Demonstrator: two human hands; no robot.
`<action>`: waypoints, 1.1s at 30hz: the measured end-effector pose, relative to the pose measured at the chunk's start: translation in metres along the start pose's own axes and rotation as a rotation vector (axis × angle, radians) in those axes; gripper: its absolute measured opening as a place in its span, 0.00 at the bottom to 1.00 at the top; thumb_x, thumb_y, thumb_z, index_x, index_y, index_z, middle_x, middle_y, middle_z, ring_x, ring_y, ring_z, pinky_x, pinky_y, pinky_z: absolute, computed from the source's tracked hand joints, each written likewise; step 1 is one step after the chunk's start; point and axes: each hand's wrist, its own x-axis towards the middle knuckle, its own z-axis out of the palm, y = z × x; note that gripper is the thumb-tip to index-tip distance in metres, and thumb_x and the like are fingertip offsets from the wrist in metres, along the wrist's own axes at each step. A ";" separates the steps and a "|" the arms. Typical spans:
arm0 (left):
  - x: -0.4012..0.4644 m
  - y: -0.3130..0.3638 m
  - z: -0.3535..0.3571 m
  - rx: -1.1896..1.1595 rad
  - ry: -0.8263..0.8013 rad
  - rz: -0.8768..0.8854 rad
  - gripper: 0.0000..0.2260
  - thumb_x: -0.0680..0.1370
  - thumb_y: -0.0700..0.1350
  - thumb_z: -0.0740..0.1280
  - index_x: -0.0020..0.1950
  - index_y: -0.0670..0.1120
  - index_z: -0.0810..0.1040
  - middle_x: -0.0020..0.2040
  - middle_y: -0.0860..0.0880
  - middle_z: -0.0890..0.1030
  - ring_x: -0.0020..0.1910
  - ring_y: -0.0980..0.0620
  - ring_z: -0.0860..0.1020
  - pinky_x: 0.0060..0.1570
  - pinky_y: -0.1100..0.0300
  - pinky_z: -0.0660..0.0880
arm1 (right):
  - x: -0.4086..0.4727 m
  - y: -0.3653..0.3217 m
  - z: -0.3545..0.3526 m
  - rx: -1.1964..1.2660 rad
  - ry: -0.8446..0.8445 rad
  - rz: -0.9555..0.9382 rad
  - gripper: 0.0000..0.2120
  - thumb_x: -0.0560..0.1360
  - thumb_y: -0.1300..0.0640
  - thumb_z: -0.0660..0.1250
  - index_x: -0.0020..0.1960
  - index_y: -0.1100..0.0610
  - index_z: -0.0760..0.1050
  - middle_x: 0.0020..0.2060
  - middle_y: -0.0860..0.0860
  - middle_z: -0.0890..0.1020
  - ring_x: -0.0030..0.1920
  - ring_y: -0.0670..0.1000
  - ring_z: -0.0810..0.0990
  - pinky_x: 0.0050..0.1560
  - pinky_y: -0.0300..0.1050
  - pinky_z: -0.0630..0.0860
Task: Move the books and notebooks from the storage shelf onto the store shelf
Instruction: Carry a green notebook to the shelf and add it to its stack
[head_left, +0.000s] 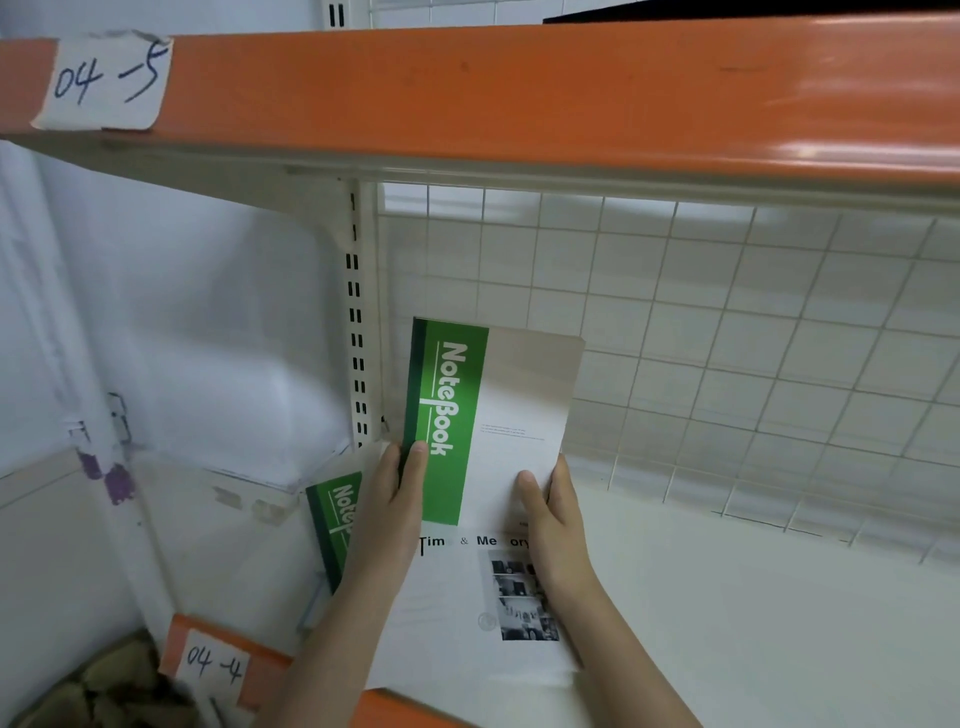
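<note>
I hold a green and white notebook (498, 410) upright over the white shelf board (753, 597), its "NoteBook" spine strip to the left. My left hand (392, 514) grips its lower left edge, thumb on the green strip. My right hand (553, 525) grips its lower right edge, thumb on the white cover. Beneath it a white book titled "Time & Memory" (467, 623) lies flat on the board. A second green notebook (335, 525) pokes out at the left, partly hidden by my left forearm.
An orange shelf beam (519, 88) with a paper tag "04-5" (104, 78) runs overhead. A white wire grid (727, 338) backs the shelf, with a slotted upright (356, 322) at its left. The lower orange edge carries a tag "04-4" (213, 667). Crumpled brown material (104, 686) lies bottom left.
</note>
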 end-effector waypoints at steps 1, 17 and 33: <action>0.000 -0.002 0.000 -0.004 -0.003 0.010 0.17 0.77 0.62 0.56 0.46 0.51 0.74 0.45 0.45 0.79 0.44 0.45 0.78 0.49 0.45 0.76 | 0.000 0.001 0.000 -0.005 0.003 0.001 0.09 0.80 0.59 0.59 0.59 0.50 0.71 0.52 0.39 0.82 0.55 0.40 0.79 0.52 0.31 0.73; 0.000 0.000 0.002 -0.081 0.021 0.022 0.09 0.81 0.50 0.60 0.46 0.47 0.75 0.44 0.49 0.79 0.43 0.52 0.77 0.43 0.56 0.72 | -0.003 0.002 -0.006 -0.041 -0.061 0.050 0.16 0.80 0.66 0.53 0.62 0.52 0.69 0.53 0.39 0.79 0.53 0.33 0.76 0.51 0.26 0.69; -0.001 0.002 -0.001 0.317 -0.040 0.113 0.06 0.81 0.57 0.56 0.50 0.60 0.72 0.45 0.51 0.79 0.43 0.51 0.78 0.45 0.49 0.77 | -0.011 -0.011 -0.020 -0.291 -0.115 0.093 0.11 0.81 0.64 0.52 0.60 0.53 0.66 0.49 0.39 0.77 0.48 0.34 0.75 0.49 0.25 0.68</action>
